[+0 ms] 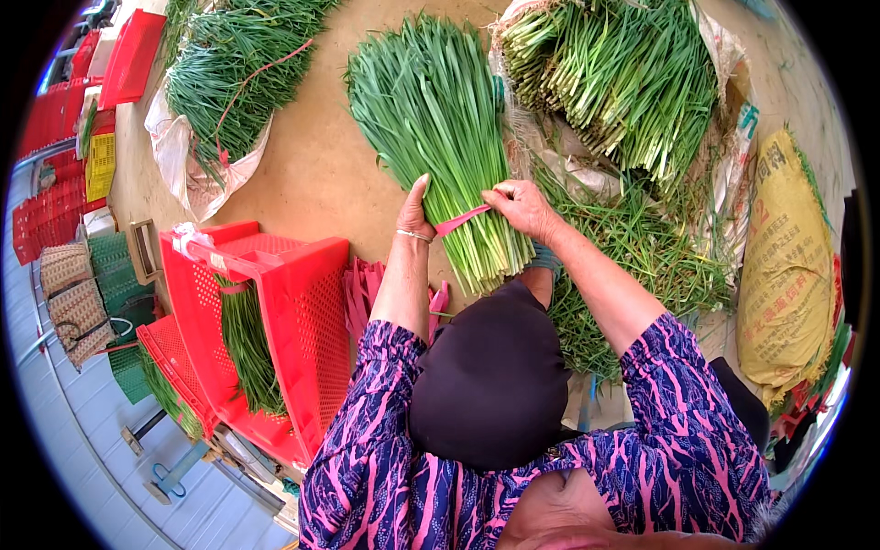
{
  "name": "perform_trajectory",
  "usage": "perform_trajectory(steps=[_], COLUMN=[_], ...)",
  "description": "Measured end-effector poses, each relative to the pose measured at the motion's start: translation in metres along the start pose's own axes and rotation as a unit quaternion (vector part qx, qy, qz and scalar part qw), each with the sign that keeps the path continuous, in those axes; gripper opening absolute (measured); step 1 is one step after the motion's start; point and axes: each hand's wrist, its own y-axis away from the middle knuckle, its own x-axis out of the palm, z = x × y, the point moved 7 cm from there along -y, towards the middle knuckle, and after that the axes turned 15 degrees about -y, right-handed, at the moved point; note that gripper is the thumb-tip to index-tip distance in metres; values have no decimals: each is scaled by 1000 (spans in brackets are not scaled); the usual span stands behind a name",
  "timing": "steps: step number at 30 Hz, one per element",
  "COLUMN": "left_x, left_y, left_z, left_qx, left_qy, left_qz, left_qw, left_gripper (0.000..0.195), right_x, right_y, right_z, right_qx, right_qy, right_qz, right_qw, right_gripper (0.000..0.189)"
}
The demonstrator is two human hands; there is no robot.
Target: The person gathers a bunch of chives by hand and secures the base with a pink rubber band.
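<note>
A large bunch of green garlic chives (447, 130) lies before me, leaves pointing away and pale cut stems towards my knee. A pink strip (462, 220) crosses the stems. My left hand (416, 214) rests against the left side of the bunch, thumb up, by the strip's left end. With thumb and forefinger my right hand (515, 205) pinches the strip's right end at the other side. Whether the strip passes fully round underneath is hidden. More pink strips (363, 289) lie beside my left forearm, partly behind it.
A red plastic crate (323, 330) at left holds a tied bunch (251, 350). Sacks of loose greens lie at upper left (199, 165) and upper right (732, 117). Scattered leaves (619, 254) cover the floor at right, near a yellow woven sack (787, 275).
</note>
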Motion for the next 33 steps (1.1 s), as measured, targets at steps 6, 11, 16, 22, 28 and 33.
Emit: perform_trajectory(steps=[6, 11, 16, 22, 28, 33], left_x=[22, 68, 80, 99, 54, 34], left_y=[37, 68, 122, 153, 187, 197], left_z=[-45, -143, -213, -217, -192, -164], left_qx=[108, 300, 438, 483, 455, 409], left_qy=[16, -43, -82, -121, -153, -162], left_qz=[49, 73, 92, 76, -43, -108], left_qw=[993, 950, 891, 864, 876, 892], left_gripper=[54, 57, 49, 47, 44, 42], right_x=[10, 4, 5, -27, -15, -19], right_y=[24, 39, 45, -5, -8, -2], right_z=[73, 173, 230, 95, 39, 30], right_qx=[-128, -314, -425, -372, -198, -275], right_qy=[30, 9, 46, 169, 292, 265], right_qz=[21, 16, 87, 99, 111, 35], right_qw=[991, 949, 900, 907, 929, 924], right_gripper=[28, 29, 26, 18, 16, 19])
